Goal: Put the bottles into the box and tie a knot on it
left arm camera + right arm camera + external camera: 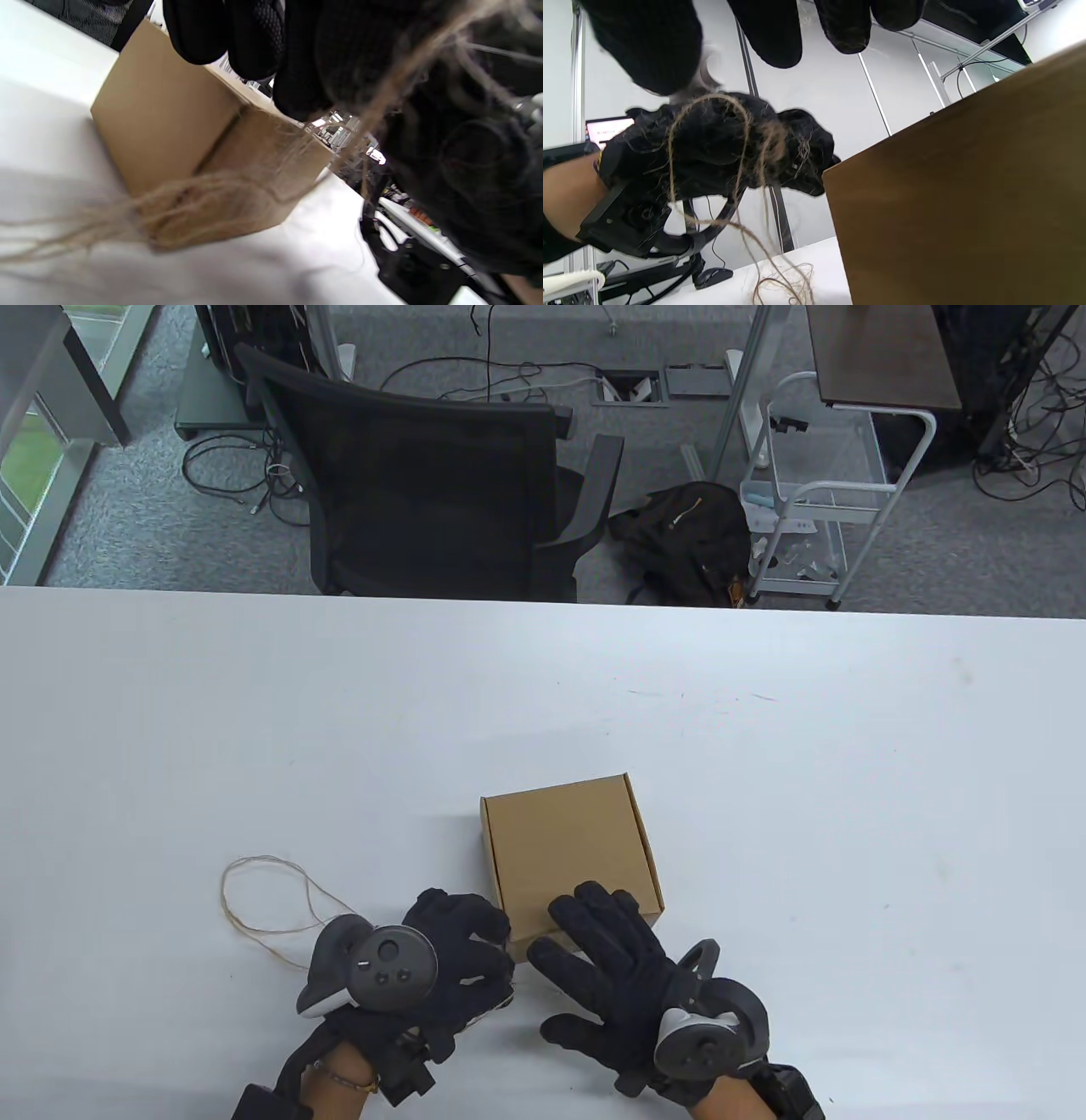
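A closed brown cardboard box [567,840] lies flat on the white table [339,729]; no bottle shows in any view. Thin brown twine [254,899] loops on the table to the left of my left hand [462,937]. That hand is curled at the box's near left corner and holds the twine. In the right wrist view the twine [742,140] is draped over the left hand [721,144] and hangs down to the table. My right hand [598,920] rests with straight fingers on the box's near edge. The box [169,127] [967,190] fills much of both wrist views.
Beyond the table's far edge stand a black office chair [433,483], a dark bag [687,534] on the floor and a white wire cart [814,500]. Cables lie over the grey carpet.
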`<action>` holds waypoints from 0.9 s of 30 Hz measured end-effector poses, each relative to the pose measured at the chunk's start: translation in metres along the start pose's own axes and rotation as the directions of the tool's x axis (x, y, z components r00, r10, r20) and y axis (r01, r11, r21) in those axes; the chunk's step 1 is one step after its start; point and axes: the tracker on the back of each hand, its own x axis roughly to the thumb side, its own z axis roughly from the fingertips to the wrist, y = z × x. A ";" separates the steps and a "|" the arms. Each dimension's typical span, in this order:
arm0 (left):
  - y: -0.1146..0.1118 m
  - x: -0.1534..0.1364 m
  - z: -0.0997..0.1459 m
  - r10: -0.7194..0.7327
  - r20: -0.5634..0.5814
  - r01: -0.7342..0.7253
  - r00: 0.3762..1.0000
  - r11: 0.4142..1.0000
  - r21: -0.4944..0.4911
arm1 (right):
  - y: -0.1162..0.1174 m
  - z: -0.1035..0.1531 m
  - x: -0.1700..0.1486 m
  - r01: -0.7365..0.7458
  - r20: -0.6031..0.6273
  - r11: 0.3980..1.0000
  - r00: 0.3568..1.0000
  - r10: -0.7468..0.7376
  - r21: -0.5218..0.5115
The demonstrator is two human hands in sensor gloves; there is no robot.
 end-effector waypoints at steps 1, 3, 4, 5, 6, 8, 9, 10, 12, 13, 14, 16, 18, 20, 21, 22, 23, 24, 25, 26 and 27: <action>0.000 0.003 0.001 0.001 0.011 -0.001 1.000 1.000 0.006 | 0.002 -0.001 0.003 -0.013 0.011 1.000 1.000 0.013 0.000; -0.001 0.007 0.001 0.028 0.015 -0.028 0.999 1.000 0.003 | 0.005 -0.004 0.008 0.003 0.023 1.000 1.000 -0.003 -0.031; -0.003 0.009 0.000 0.033 0.025 -0.033 0.999 0.999 0.002 | 0.006 -0.005 0.010 0.027 0.025 0.999 0.999 -0.026 -0.033; -0.004 0.010 -0.001 0.033 0.024 -0.033 0.999 0.999 -0.009 | 0.007 -0.006 0.013 0.045 0.032 0.998 0.999 -0.044 -0.047; -0.005 0.011 -0.002 0.051 0.026 -0.051 0.998 0.999 -0.019 | 0.006 -0.007 0.016 0.047 0.032 0.995 0.998 -0.044 -0.088; -0.006 0.011 -0.003 0.111 0.016 -0.111 0.994 0.994 0.000 | 0.001 -0.006 0.020 0.028 0.038 0.987 0.999 -0.022 -0.155; -0.006 0.010 -0.003 0.128 0.021 -0.128 0.992 0.992 0.002 | 0.000 -0.006 0.021 0.017 0.037 0.986 0.999 -0.011 -0.163; -0.006 0.010 -0.004 0.137 0.034 -0.136 0.990 0.990 -0.021 | -0.002 -0.007 0.020 0.032 0.019 0.987 0.999 -0.029 -0.156; -0.006 0.009 -0.003 0.150 0.039 -0.148 0.988 0.987 -0.059 | -0.005 -0.005 0.016 0.155 -0.004 0.968 0.987 -0.159 -0.195; -0.005 0.008 -0.003 0.174 0.048 -0.171 0.984 0.984 -0.057 | -0.007 -0.005 0.013 0.211 -0.019 0.955 0.975 -0.220 -0.209; -0.004 0.008 -0.002 0.197 0.055 -0.194 0.979 0.980 -0.052 | -0.009 -0.004 0.009 0.246 -0.037 0.948 0.965 -0.259 -0.201; -0.001 0.006 -0.001 0.246 0.065 -0.245 0.967 0.969 -0.031 | -0.013 0.000 0.001 0.310 -0.061 0.919 0.941 -0.334 -0.242; 0.002 0.001 0.000 0.328 0.075 -0.330 0.942 0.944 0.013 | -0.017 0.005 -0.009 0.366 -0.128 0.894 0.904 -0.407 -0.261; 0.003 -0.003 0.002 0.404 0.085 -0.407 0.911 0.913 0.020 | -0.021 0.007 -0.018 0.418 -0.160 0.864 0.867 -0.472 -0.281; 0.003 -0.005 0.002 0.431 0.096 -0.435 0.897 0.900 0.025 | -0.021 0.009 -0.022 0.459 -0.183 0.841 0.835 -0.518 -0.284; 0.002 -0.006 0.002 0.470 0.112 -0.476 0.875 0.879 0.032 | -0.021 0.011 -0.026 0.493 -0.202 0.812 0.800 -0.564 -0.313; 0.001 -0.005 0.002 0.499 0.131 -0.505 0.857 0.862 0.024 | -0.020 0.011 -0.028 0.521 -0.202 0.792 0.779 -0.593 -0.317; -0.003 -0.001 0.001 0.518 0.141 -0.523 0.844 0.853 -0.005 | -0.019 0.011 -0.029 0.526 -0.200 0.786 0.774 -0.600 -0.325; -0.005 0.003 0.000 0.499 0.134 -0.502 0.856 0.865 -0.011 | -0.018 0.011 -0.029 0.523 -0.203 0.787 0.774 -0.599 -0.328; -0.008 0.009 -0.001 0.426 0.136 -0.430 0.895 0.903 0.002 | -0.018 0.009 -0.027 0.506 -0.216 0.801 0.784 -0.582 -0.320; -0.010 0.013 -0.003 0.365 0.134 -0.370 0.921 0.929 0.012 | -0.018 0.008 -0.025 0.480 -0.218 0.820 0.804 -0.553 -0.311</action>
